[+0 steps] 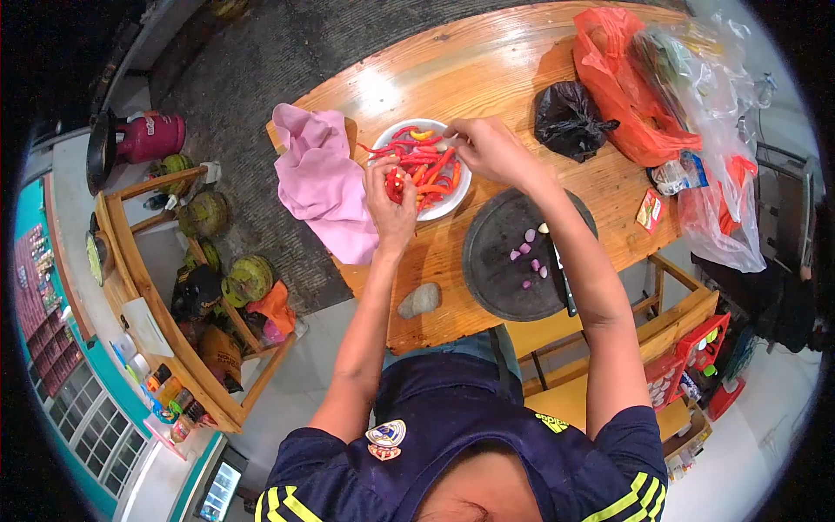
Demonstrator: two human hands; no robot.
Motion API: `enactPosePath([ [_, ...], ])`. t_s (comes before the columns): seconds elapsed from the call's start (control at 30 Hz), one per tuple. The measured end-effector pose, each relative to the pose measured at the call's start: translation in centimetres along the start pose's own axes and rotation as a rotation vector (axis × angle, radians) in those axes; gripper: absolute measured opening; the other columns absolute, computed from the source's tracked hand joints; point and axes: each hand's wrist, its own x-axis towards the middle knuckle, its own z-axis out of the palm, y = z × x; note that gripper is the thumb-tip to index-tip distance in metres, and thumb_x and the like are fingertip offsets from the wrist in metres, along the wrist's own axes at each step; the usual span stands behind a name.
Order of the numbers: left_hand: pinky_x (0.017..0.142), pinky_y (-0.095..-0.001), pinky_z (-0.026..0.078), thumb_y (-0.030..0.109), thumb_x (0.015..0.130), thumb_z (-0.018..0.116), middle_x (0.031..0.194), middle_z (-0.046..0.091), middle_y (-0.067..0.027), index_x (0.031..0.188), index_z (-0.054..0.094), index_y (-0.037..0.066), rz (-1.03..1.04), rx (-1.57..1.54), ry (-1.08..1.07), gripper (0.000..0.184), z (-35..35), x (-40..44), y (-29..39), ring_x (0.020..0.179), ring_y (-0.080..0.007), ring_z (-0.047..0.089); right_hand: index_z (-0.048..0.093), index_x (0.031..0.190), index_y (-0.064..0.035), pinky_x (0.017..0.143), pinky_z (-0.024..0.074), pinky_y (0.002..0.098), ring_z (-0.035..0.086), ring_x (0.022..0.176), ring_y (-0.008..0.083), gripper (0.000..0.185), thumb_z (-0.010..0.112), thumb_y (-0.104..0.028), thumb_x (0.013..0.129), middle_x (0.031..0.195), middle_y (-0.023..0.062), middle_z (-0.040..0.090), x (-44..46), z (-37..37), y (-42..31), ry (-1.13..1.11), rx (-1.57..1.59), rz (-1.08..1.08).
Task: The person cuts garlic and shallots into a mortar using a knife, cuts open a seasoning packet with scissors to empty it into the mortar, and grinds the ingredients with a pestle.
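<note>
1. The pink cloth (317, 178) is laid in folds on the wooden surface (391, 87), to the left of the white bowl (447, 209).
2. A bunch of red chilies (395, 185) is held in the left hand (393, 213), above the bowl's left side; the grip is closed around them.
3. The bowl is filled with more chilies (428, 170), mostly red, with a yellow one (422, 135) seen at its far side. A few stems and tips are left sticking out over the left rim.
4. On the near side of the bowl, well apart from it, a grey stone (419, 300) is set near the edge of the surface.
5. The right hand (496, 152) is held at the bowl's upper right rim, with its fingertips brought close together over the chilies; whether anything is pinched in the grip cannot be told.
6. To the near right of the bowl, a round dark slab (500, 278) is placed. Purple shallot pieces (530, 235) and a pale clove (544, 228) are scattered on it, and a knife (570, 296) with a black handle is laid along its right part, partly hidden by the right forearm.
7. Farther right of the bowl, a black plastic bag (570, 122), an orange bag (622, 104), a small red packet (648, 210) and clear bags (713, 174) are seen.
</note>
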Motion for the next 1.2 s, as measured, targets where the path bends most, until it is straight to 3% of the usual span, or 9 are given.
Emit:
enactPosePath([
  [0.23, 0.094, -0.0373, 0.039, -0.001, 0.081, 0.058, 0.108, 0.057, -0.0139, 0.094, 0.052, 0.001, -0.010, -0.045, 0.027, 0.014, 0.0, 0.0, 0.3, 0.106, -0.0286, 0.053, 0.065, 0.109, -0.0107, 0.063, 0.0508, 0.0431, 0.064, 0.078, 0.0329, 0.035, 0.071, -0.017, 0.075, 0.087, 0.0147, 0.060, -1.5, 3.3, -0.6, 0.164, -0.418, -0.074],
  [0.33, 0.095, -0.0370, 0.039, -0.002, 0.080, 0.058, 0.111, 0.060, -0.0129, 0.098, 0.055, 0.001, -0.015, -0.043, 0.004, 0.019, -0.1, 0.1, 0.4, 0.109, -0.0286, 0.054, 0.066, 0.101, -0.0072, 0.063, 0.0517, 0.0459, 0.064, 0.075, 0.0373, 0.025, 0.066, -0.012, 0.076, 0.082, 0.0200, 0.059, -2.0, 4.4, -1.1, 0.174, -0.355, -0.107],
  [0.47, 0.096, -0.0407, 0.038, 0.000, 0.071, 0.062, 0.113, 0.063, -0.0098, 0.100, 0.059, 0.006, 0.048, 0.042, 0.005, 0.029, 0.1, 0.2, 0.6, 0.104, -0.0279, 0.055, 0.065, 0.095, -0.0070, 0.062, 0.0518, 0.0456, 0.063, 0.074, 0.0364, 0.018, 0.064, -0.012, 0.078, 0.082, 0.0182, 0.059, -3.9, 5.2, -3.0, 0.169, -0.227, -0.083],
  [0.67, 0.093, -0.0384, 0.039, -0.001, 0.068, 0.061, 0.107, 0.063, -0.0093, 0.097, 0.062, 0.006, 0.072, 0.100, -0.064, 0.031, 0.4, 0.0, 0.6, 0.103, -0.0280, 0.051, 0.063, 0.091, -0.0070, 0.060, 0.0512, 0.0448, 0.063, 0.076, 0.0338, 0.013, 0.064, -0.009, 0.078, 0.082, 0.0147, 0.058, -5.3, 6.0, -3.2, 0.197, -0.140, -0.025],
  [0.8, 0.090, -0.0394, 0.039, 0.000, 0.067, 0.062, 0.097, 0.061, -0.0097, 0.095, 0.061, 0.006, 0.017, 0.154, -0.021, 0.028, 0.5, -0.1, 1.0, 0.098, -0.0296, 0.051, 0.064, 0.094, -0.0053, 0.060, 0.0507, 0.0432, 0.060, 0.081, 0.0314, 0.017, 0.065, -0.009, 0.077, 0.087, 0.0144, 0.054, -2.8, 4.0, -2.6, 0.378, -0.258, 0.008],
  [1.2, 0.088, -0.0402, 0.041, -0.002, 0.068, 0.062, 0.103, 0.059, -0.0121, 0.096, 0.056, 0.003, 0.038, 0.150, 0.023, 0.028, 0.7, 0.2, 0.5, 0.099, -0.0312, 0.052, 0.068, 0.081, -0.0016, 0.061, 0.0531, 0.0414, 0.061, 0.081, 0.0330, 0.012, 0.065, -0.006, 0.071, 0.086, 0.0178, 0.057, 1.1, 6.0, -0.5, 0.175, -0.600, 0.013],
])
